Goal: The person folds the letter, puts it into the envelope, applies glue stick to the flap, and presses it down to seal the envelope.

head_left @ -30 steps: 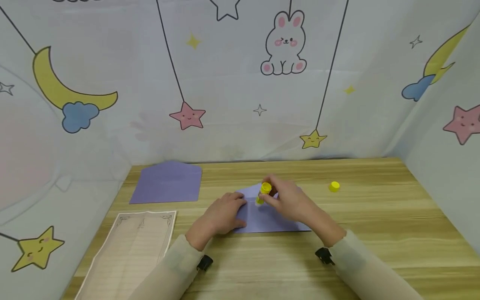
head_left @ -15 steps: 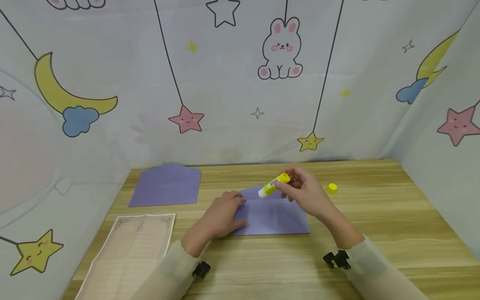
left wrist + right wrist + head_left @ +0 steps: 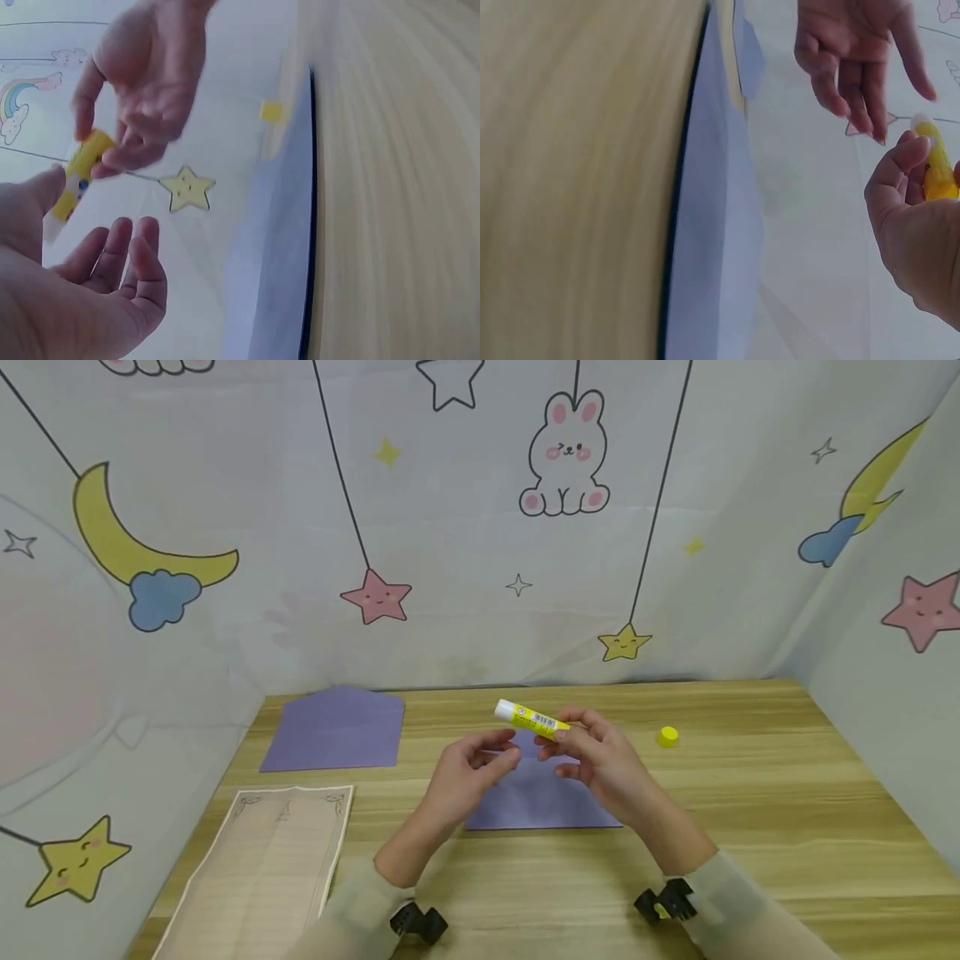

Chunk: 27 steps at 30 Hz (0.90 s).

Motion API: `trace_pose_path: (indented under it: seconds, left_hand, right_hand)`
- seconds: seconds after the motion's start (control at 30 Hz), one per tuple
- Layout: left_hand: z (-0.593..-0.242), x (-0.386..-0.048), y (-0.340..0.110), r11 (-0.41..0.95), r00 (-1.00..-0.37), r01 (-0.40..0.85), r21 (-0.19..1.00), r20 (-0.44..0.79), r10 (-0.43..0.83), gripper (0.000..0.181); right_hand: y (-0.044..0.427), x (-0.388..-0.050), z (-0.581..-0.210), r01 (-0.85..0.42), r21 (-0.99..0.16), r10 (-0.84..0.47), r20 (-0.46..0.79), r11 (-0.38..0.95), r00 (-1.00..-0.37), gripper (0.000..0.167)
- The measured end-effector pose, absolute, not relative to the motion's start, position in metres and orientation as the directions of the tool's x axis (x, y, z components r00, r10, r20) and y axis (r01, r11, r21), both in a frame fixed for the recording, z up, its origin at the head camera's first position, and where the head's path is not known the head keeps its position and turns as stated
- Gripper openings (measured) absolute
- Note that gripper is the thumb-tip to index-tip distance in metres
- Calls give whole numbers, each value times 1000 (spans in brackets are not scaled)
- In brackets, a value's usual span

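Head view: you have 1 glue stick, in your right hand, pinched between thumb and fingers at its yellow end. White end points up and to the left, stick raised over the near purple envelope. Your left hand is just below and beside the stick, holding nothing; fingers bent, thumb apart from them. 2 purple envelopes total: one in front of you, flap unfolded away from you; the far purple envelope lies back left. 1 lined letter sheet at left, 1 yellow cap at right, off the stick. All on 1 wooden table. Cloth wall behind: 1 full rabbit print.

Left wrist view: both your hands show, stick between them. Left fingers loosely curled, thumb apart; thumb overlaps the stick here, contact unclear from this angle. Right fingers pinch the stick. 1 printed yellow star behind.

Right wrist view: your left fingers hang down, thumb spread wide, apart from the stick. Right thumb and fingers pinch it. Both envelopes visible, the far one only partly.
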<state>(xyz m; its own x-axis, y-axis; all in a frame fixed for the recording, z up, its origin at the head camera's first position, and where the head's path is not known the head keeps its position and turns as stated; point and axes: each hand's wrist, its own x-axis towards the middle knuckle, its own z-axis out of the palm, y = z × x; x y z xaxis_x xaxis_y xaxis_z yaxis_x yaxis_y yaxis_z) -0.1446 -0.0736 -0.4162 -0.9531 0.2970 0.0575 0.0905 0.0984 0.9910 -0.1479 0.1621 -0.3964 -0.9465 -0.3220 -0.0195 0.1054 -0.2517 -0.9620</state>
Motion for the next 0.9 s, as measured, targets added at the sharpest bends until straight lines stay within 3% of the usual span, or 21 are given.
trace_pose_path:
  seconds: [0.17, 0.37, 0.67, 0.9]
  left_hand:
    - [-410, -143, -63, -78, -966, -20, 997, 0, 258, 41]
    - [-409, -141, -56, -196, -979, -31, 980, 10, 204, 32]
    - [-411, -140, -51, -259, -990, -12, 966, 24, 135, 25]
    - [-415, -140, -50, -266, -991, 1, 964, 37, 130, 26]
  right_hand:
    - [155, -142, -402, 176, -941, -387, -52, -291, -921, 22]
    - [151, -138, -408, 218, -923, -412, -72, -319, -908, 22]
    - [151, -134, -412, 251, -935, -448, -118, -250, -886, 34]
    - [150, -135, -416, 255, -943, -403, -151, -216, -903, 33]
